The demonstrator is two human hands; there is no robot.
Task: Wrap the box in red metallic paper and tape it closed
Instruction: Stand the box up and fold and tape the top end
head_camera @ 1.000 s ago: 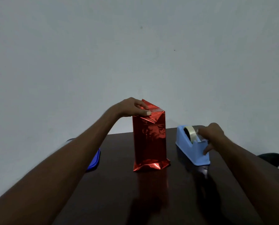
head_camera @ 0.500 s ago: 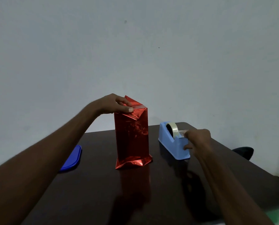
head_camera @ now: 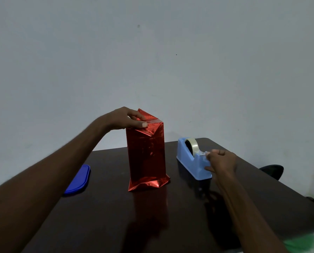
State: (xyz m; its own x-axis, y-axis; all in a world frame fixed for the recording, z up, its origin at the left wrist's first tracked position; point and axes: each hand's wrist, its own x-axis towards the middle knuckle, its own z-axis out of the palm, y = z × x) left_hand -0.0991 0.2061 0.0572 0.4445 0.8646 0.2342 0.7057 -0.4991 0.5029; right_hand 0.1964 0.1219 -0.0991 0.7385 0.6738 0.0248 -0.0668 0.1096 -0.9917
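A tall box wrapped in red metallic paper stands upright on the dark table, its paper flaring out at the bottom. My left hand grips the folded paper at the box's top left corner, thumb across the front fold. To the right sits a light blue tape dispenser with a roll of clear tape. My right hand is at the dispenser's near end, fingertips pinching the free end of the tape by the cutter.
A blue plastic lid lies flat on the table to the left of the box. A black object shows past the table's right edge. A plain grey wall stands behind. Something green is at the bottom right corner.
My right hand has slid from the tape roll down to the cutter end, drawing out tape. My left hand stays on the box top. The camera view has shifted.
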